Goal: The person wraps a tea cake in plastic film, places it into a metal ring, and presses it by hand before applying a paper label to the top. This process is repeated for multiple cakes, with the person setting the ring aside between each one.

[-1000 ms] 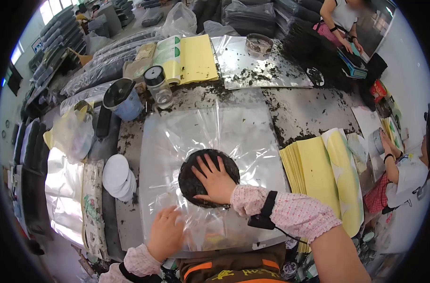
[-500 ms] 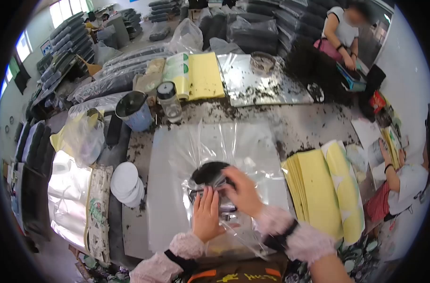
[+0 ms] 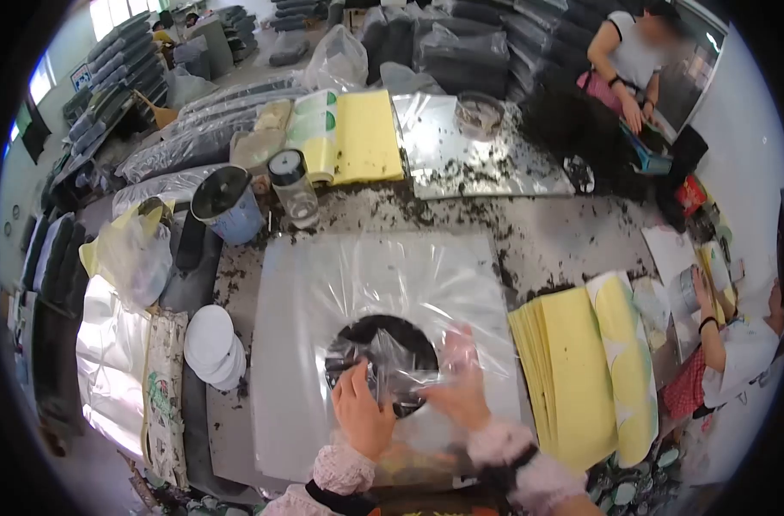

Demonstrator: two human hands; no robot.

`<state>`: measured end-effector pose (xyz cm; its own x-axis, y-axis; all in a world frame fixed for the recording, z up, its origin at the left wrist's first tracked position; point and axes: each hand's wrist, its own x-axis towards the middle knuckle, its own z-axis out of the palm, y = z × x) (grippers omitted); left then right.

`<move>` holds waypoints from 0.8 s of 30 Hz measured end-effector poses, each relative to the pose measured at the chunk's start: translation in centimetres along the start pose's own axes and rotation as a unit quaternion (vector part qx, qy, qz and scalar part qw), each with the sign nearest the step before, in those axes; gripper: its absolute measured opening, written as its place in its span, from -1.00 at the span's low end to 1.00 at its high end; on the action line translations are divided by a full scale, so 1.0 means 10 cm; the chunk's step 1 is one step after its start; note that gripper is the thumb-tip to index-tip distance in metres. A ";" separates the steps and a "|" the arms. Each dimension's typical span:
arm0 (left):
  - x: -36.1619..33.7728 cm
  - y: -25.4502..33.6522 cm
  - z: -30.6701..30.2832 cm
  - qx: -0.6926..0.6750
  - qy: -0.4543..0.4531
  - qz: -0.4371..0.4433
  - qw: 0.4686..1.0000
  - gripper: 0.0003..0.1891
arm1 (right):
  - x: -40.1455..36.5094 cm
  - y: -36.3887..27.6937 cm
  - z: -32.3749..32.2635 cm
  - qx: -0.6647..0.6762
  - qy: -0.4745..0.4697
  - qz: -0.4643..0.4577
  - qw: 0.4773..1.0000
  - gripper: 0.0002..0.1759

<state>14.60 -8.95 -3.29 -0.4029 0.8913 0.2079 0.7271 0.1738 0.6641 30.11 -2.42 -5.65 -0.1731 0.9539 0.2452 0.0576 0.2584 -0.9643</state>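
Clear plastic film [image 3: 297,301] is spread in front of me, with a dark round mass [image 3: 392,329] under or in its middle. My left hand [image 3: 362,413] presses its gathered fingers on the film at the left side of the dark circle. At the right side, my right hand [image 3: 461,387] has its fingers apart; part of it shows through the film, and it is blurred. Crumpled film stands up between the two hands. I cannot make out whether the right fingers grip it.
White discs [image 3: 210,337] lie left. A blue bucket [image 3: 229,211] and a lidded clear jar [image 3: 294,189] stand behind. Yellow sheets [image 3: 572,370] lie right, a metal plate [image 3: 529,168] at the back. Two people [image 3: 637,56] work at the right, one farther back.
My right hand has moved right and down, away from my left, and its fingers have spread. More of the dark circle shows, and the film's folds have shifted.
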 end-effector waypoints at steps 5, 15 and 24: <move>0.00 -0.28 -0.24 -0.242 0.092 0.073 0.963 -0.03 | 0.30 -0.25 0.41 -0.241 -0.039 -0.246 0.938 -0.46; 0.56 -0.23 -0.15 -0.040 -0.130 0.150 0.979 -0.41 | 0.85 0.01 0.30 0.098 0.023 0.042 0.994 -0.38; 0.51 -0.18 -0.16 0.033 -0.034 0.189 0.981 -0.34 | 0.25 -0.32 0.35 -0.188 -0.201 -0.128 0.953 -0.66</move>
<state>10.41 -5.39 -2.30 -0.0617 0.9224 0.3814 0.8526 -0.1499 0.5006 26.09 -1.36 -2.28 -0.5865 0.7365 0.3370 0.2984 0.5833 -0.7555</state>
